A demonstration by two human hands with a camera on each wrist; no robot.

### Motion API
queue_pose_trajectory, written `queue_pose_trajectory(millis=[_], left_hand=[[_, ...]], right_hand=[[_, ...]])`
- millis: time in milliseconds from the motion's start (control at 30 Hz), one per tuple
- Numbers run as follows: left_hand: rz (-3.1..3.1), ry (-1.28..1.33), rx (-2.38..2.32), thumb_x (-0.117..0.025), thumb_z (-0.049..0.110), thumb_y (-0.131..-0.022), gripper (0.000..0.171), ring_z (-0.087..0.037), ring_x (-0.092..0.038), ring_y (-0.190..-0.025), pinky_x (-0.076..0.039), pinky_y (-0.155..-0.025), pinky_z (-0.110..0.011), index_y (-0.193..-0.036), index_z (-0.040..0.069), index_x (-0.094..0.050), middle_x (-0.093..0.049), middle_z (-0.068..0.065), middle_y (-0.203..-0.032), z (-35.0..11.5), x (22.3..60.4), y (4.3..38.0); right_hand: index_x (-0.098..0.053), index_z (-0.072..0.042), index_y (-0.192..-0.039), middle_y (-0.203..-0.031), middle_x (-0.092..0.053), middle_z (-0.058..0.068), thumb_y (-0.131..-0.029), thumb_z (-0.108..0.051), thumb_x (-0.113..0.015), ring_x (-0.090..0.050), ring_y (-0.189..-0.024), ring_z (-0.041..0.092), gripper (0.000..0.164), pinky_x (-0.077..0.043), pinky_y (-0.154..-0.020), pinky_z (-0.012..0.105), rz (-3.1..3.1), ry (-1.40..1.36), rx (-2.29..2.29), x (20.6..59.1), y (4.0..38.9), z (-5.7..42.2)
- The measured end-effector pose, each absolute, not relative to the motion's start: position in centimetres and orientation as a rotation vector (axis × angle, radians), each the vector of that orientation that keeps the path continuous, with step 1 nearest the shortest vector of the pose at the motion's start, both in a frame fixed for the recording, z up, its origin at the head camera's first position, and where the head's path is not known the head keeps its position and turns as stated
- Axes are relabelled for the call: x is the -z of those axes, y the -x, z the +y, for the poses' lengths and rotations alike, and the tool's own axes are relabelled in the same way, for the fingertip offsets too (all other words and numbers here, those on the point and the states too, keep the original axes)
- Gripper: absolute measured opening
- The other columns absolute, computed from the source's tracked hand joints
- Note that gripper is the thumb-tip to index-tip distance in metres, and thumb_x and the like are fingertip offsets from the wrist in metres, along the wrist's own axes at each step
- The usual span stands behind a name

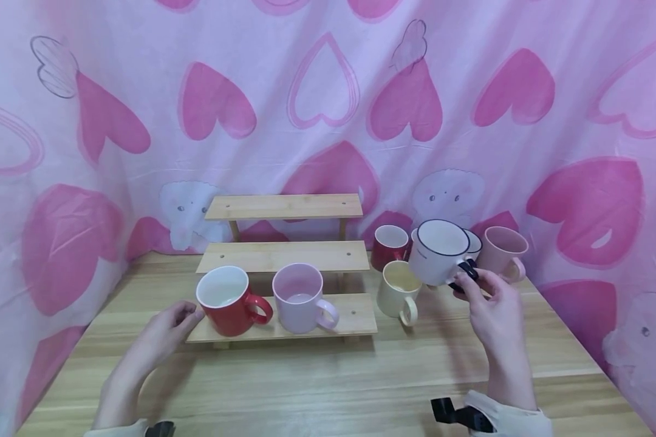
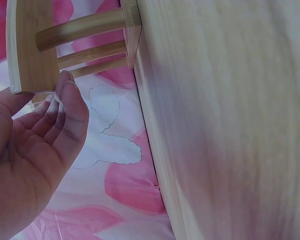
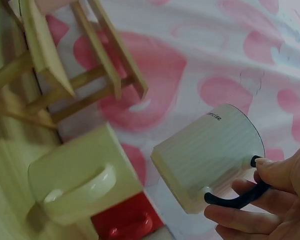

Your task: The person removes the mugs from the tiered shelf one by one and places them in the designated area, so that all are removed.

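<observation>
A white mug with a dark rim and black handle is held up at the right. My right hand pinches that handle between thumb and fingers. In the right wrist view the mug tilts, clear of the cream mug. At the left, my left hand grips the end of the lowest board of a three-step wooden shelf, fingers under the board. A red mug and a lilac mug stand on this lowest step.
Beside the shelf on the wooden table, several mugs stand close together: a dark red mug, a cream mug and a pink mug among them. One white mug is partly hidden. A pink heart-patterned curtain hangs behind.
</observation>
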State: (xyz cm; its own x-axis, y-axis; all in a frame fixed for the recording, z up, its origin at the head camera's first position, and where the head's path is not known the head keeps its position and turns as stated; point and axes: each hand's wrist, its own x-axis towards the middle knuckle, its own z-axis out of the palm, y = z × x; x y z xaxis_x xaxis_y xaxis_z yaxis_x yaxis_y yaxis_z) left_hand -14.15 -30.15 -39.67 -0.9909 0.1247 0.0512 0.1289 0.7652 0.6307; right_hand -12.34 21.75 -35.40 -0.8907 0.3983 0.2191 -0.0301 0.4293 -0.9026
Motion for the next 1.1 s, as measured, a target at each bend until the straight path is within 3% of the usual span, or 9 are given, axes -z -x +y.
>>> queue_pose_trajectory(millis=[167,333,567,800,1000,1100], left_hand=[[-2.942,0.212,1.046,-0.052,0.033,-0.103,0.031,-0.017,-0.048,-0.073,-0.041,-0.062,-0.029,-0.103,0.003,-0.061,-0.05,-0.002,-0.077,-30.2,39.8,14.1],[-2.943,0.2,1.057,-0.052,0.033,-0.103,0.032,-0.017,-0.048,-0.073,-0.041,-0.061,-0.029,-0.104,0.002,-0.06,-0.05,-0.002,-0.077,-30.2,39.8,14.1],[-2.961,0.2,1.073,-0.051,0.034,-0.103,0.033,-0.018,-0.048,-0.073,-0.042,-0.061,-0.03,-0.104,0.002,-0.06,-0.051,-0.003,-0.077,-30.2,39.6,14.1],[-2.967,0.21,1.073,-0.051,0.033,-0.103,0.034,-0.018,-0.048,-0.074,-0.042,-0.061,-0.03,-0.105,0.001,-0.06,-0.052,-0.004,-0.079,-30.3,39.8,14.2],[-2.963,0.208,1.054,-0.051,0.034,-0.103,0.035,-0.019,-0.049,-0.075,-0.042,-0.062,-0.03,-0.106,0.001,-0.061,-0.053,-0.004,-0.079,-30.2,39.8,14.2],[-2.964,0.205,1.048,-0.051,0.033,-0.103,0.034,-0.019,-0.049,-0.076,-0.042,-0.063,-0.03,-0.106,0.001,-0.061,-0.053,-0.004,-0.08,-30.2,39.7,14.3]], right_hand=[[-0.063,0.002,-0.117,-0.121,-0.063,0.022,-0.1,-0.023,-0.058,-0.067,-0.076,-0.002,0.031,-0.044,-0.071,0.011,-2.284,0.402,-1.465,36.7,12.2,22.7],[-0.064,0.004,-0.116,-0.112,-0.068,0.018,-0.099,-0.017,-0.06,-0.069,-0.074,0.001,0.027,-0.044,-0.076,0.008,-2.225,0.48,-1.493,37.6,12.2,23.1],[-0.065,0.005,-0.112,-0.112,-0.066,0.024,-0.099,-0.019,-0.06,-0.067,-0.069,-0.003,0.027,-0.042,-0.071,0.007,-2.258,0.498,-1.438,39.2,12.0,23.6],[-0.061,0.016,-0.104,-0.091,-0.072,0.005,-0.095,-0.005,-0.064,-0.071,-0.077,0.01,0.023,-0.052,-0.076,0.02,-2.023,0.359,-1.886,41.1,12.0,24.9],[-0.065,0.01,-0.106,-0.093,-0.073,0.002,-0.095,-0.014,-0.066,-0.071,-0.081,0.011,0.027,-0.045,-0.082,0.011,-2.191,0.21,-1.852,42.7,11.5,27.0],[-0.066,0.01,-0.109,-0.092,-0.074,0.002,-0.094,-0.012,-0.067,-0.071,-0.081,0.012,0.026,-0.046,-0.081,0.014,-2.188,0.177,-1.912,43.5,11.5,27.5]])
